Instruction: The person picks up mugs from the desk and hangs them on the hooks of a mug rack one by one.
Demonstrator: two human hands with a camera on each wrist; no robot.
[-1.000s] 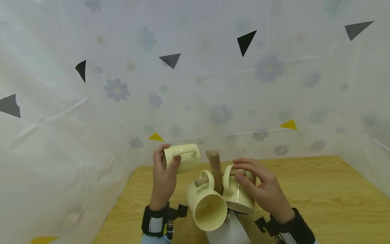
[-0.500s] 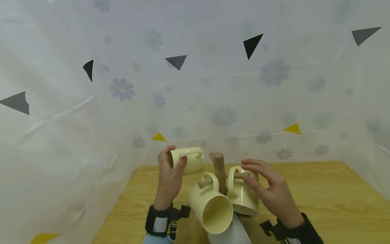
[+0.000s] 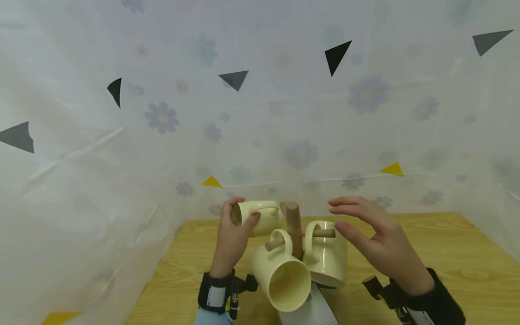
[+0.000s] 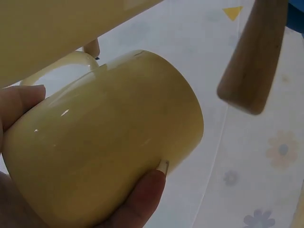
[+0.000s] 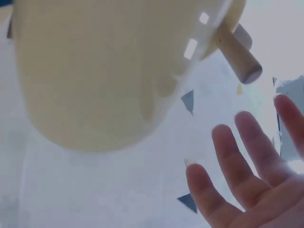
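Left hand gripping cream mug, right hand apparently clear of hung mug

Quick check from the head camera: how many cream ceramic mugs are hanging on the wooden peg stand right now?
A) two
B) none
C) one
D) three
A: two cream ceramic mugs hang by their handles on the wooden peg stand; a third mug is gripped in the left hand, while the right hand is open, apart from them.

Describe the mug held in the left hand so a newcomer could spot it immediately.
Find the wooden mug tree on the table. Left of its post, the left hand grips a cream mug lying sideways in the air; the other two mugs hang on pegs.
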